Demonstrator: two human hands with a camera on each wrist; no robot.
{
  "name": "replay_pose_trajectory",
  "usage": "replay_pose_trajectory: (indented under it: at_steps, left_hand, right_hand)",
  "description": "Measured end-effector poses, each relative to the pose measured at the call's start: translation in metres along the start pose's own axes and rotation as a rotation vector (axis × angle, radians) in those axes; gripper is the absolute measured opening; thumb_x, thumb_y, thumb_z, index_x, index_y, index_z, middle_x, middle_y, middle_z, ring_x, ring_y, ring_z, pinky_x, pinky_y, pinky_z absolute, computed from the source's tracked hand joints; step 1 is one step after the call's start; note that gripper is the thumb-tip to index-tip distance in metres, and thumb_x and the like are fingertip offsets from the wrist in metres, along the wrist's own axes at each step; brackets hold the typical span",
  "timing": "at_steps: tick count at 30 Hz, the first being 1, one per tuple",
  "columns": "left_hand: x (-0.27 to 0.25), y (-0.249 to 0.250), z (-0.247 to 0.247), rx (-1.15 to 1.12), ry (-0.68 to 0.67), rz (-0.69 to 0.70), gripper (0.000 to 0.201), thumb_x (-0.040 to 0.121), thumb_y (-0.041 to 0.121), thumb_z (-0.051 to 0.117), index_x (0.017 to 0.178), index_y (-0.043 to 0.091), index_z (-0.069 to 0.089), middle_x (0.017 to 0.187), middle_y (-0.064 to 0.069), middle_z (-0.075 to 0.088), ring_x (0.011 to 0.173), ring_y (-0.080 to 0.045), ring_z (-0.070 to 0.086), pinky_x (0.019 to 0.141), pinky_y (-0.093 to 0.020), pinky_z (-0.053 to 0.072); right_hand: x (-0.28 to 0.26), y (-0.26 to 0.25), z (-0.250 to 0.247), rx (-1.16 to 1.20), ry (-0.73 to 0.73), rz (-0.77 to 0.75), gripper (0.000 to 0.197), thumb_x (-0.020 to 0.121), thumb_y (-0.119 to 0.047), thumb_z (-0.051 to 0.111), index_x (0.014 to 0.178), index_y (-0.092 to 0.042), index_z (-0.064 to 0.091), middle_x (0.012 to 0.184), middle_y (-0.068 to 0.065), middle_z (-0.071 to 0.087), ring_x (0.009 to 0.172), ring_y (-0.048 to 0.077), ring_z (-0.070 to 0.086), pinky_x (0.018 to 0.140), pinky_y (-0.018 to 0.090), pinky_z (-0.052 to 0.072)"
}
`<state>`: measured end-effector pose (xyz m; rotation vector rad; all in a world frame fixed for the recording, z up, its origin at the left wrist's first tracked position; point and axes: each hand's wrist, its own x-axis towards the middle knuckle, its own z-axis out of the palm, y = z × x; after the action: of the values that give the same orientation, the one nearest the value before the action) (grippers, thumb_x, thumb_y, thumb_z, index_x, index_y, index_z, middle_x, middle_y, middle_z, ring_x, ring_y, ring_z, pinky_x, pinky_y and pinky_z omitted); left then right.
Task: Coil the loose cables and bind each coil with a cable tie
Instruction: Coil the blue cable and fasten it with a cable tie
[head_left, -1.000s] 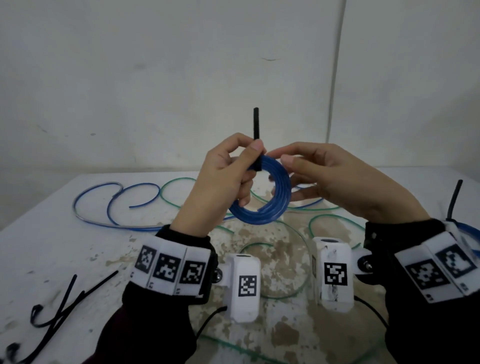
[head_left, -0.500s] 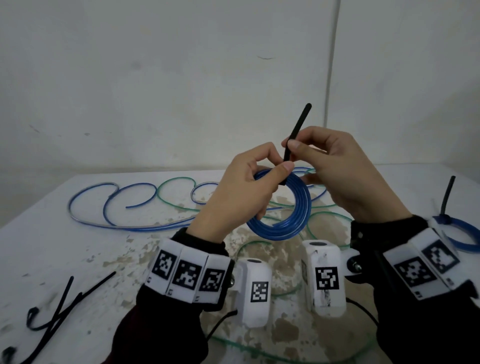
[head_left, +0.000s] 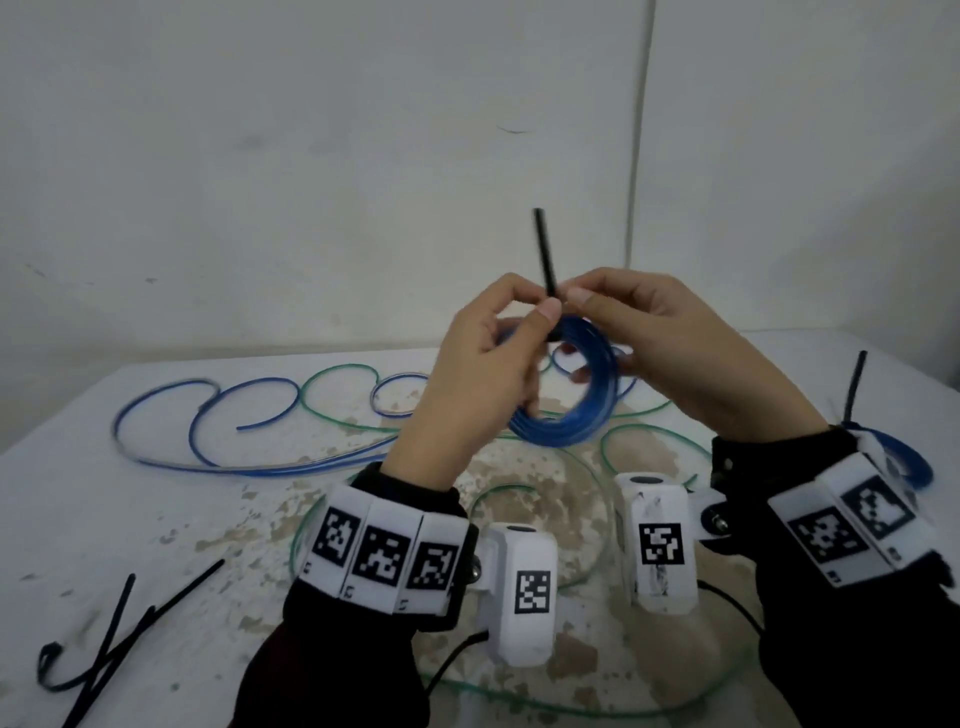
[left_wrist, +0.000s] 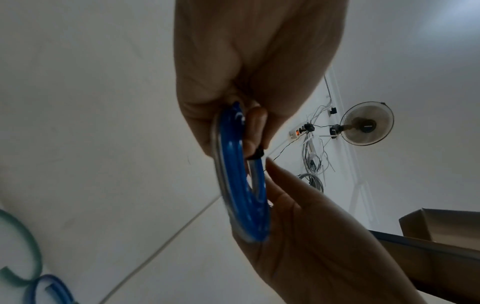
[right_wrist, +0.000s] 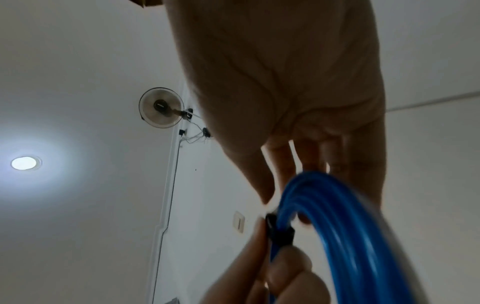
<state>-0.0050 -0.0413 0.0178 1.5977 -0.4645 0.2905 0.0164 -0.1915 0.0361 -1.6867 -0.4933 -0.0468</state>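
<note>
While both hands are raised above the stained white table (head_left: 78, 499), the coiled blue plastic cable (head_left: 571, 415) hangs between them, clear of the surface. Left hand (head_left: 483, 384) grips the coil, thumb and forefinger pinching at the black cable tie (head_left: 544, 254) where it wraps the top of the coil. Right hand (head_left: 670, 353) pinches the tie's tail, which sticks straight up; its other fingers reach behind the coil. Loose blue cable (head_left: 208, 415) and loose green cable (head_left: 332, 379) lie on the table behind. Spare black ties (head_left: 114, 639) sit near left. Second tied blue coil (head_left: 904, 457) sits far right.
</note>
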Motion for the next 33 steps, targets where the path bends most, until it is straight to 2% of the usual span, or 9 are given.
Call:
replay_pose_trajectory:
  at_steps: [2,4,6,8,13,17,27,31,33]
  left_hand:
    - [0.002,-0.003,0.001,-0.057,0.06,0.011,0.015,0.099,0.013,0.046,0.098,0.0,0.053,0.053,-0.002,0.041,0.038,-0.012,0.035,0.045,-0.031,0.041]
    - [0.003,-0.009,0.006,-0.036,0.046,-0.001,0.022,0.099,0.015,0.045,0.101,-0.002,0.059,0.064,-0.005,0.053,0.051,-0.014,0.049,0.058,-0.029,0.049]
    - [0.002,-0.017,0.016,0.06,0.013,-0.007,0.026,0.1,0.017,0.043,0.104,0.004,0.065,0.081,0.0,0.065,0.071,-0.008,0.059,0.07,-0.016,0.049]
    - [0.001,-0.029,0.028,0.111,0.008,-0.045,0.025,0.1,0.017,0.043,0.104,0.01,0.067,0.09,0.004,0.067,0.082,-0.005,0.06,0.071,-0.009,0.044]
    - [0.001,-0.062,0.062,-0.119,0.006,-0.374,0.026,0.099,0.018,0.044,0.088,0.013,0.067,0.076,0.0,0.068,0.073,-0.016,0.065,0.067,-0.027,0.042]
    - [0.006,-0.08,0.087,-0.293,0.026,-0.575,0.025,0.099,0.018,0.042,0.086,0.012,0.062,0.061,0.004,0.064,0.053,-0.009,0.062,0.059,-0.024,0.04]
    - [0.005,-0.118,0.096,-0.425,0.168,-0.793,0.022,0.098,0.02,0.042,0.083,0.014,0.057,0.051,0.006,0.058,0.04,-0.006,0.05,0.043,-0.017,0.04]
    - [0.002,-0.13,0.091,-0.521,0.223,-0.836,0.022,0.097,0.018,0.043,0.082,0.013,0.058,0.052,0.003,0.058,0.041,-0.008,0.053,0.044,-0.015,0.046]
    - [0.001,-0.134,0.087,-0.573,0.256,-0.851,0.023,0.097,0.017,0.042,0.081,0.012,0.057,0.051,0.002,0.057,0.04,-0.009,0.053,0.045,-0.016,0.048]
  right_hand:
    - [-0.009,0.0,-0.008,-0.025,-0.091,0.034,0.017,0.093,-0.01,0.055,0.105,-0.014,0.066,0.086,0.004,0.068,0.076,0.014,0.066,0.072,0.029,0.058]
    - [-0.018,0.004,-0.019,-0.057,-0.094,0.052,0.019,0.09,-0.004,0.059,0.106,-0.011,0.066,0.087,0.008,0.067,0.076,0.016,0.068,0.072,0.028,0.058]
    - [-0.027,0.013,-0.038,-0.072,-0.037,0.085,0.019,0.089,-0.004,0.061,0.106,-0.01,0.066,0.087,0.009,0.068,0.073,0.015,0.068,0.069,0.029,0.059]
    - [-0.035,0.026,-0.068,-0.033,0.09,0.127,0.017,0.087,-0.005,0.063,0.104,-0.01,0.065,0.084,0.01,0.069,0.068,0.013,0.068,0.063,0.028,0.058]
    - [-0.063,0.074,-0.162,0.123,0.606,0.188,0.012,0.087,-0.001,0.063,0.084,-0.012,0.058,0.073,0.011,0.068,0.059,0.012,0.068,0.056,0.026,0.057]
    - [-0.085,0.111,-0.222,0.229,0.881,0.228,0.016,0.091,0.004,0.055,0.08,-0.008,0.058,0.081,0.012,0.06,0.066,0.016,0.064,0.053,0.02,0.054]
    - [-0.084,0.169,-0.246,0.21,0.991,0.442,0.012,0.088,0.006,0.056,0.087,0.0,0.065,0.082,0.014,0.061,0.063,0.018,0.058,0.049,0.024,0.053]
    - [-0.081,0.176,-0.254,-0.071,0.91,0.544,0.021,0.088,-0.008,0.061,0.103,0.005,0.067,0.074,0.011,0.06,0.064,0.02,0.054,0.06,0.025,0.044]
    - [-0.081,0.173,-0.255,-0.265,0.869,0.583,0.021,0.088,-0.016,0.06,0.1,-0.002,0.07,0.086,0.013,0.065,0.088,0.03,0.06,0.079,0.031,0.046]
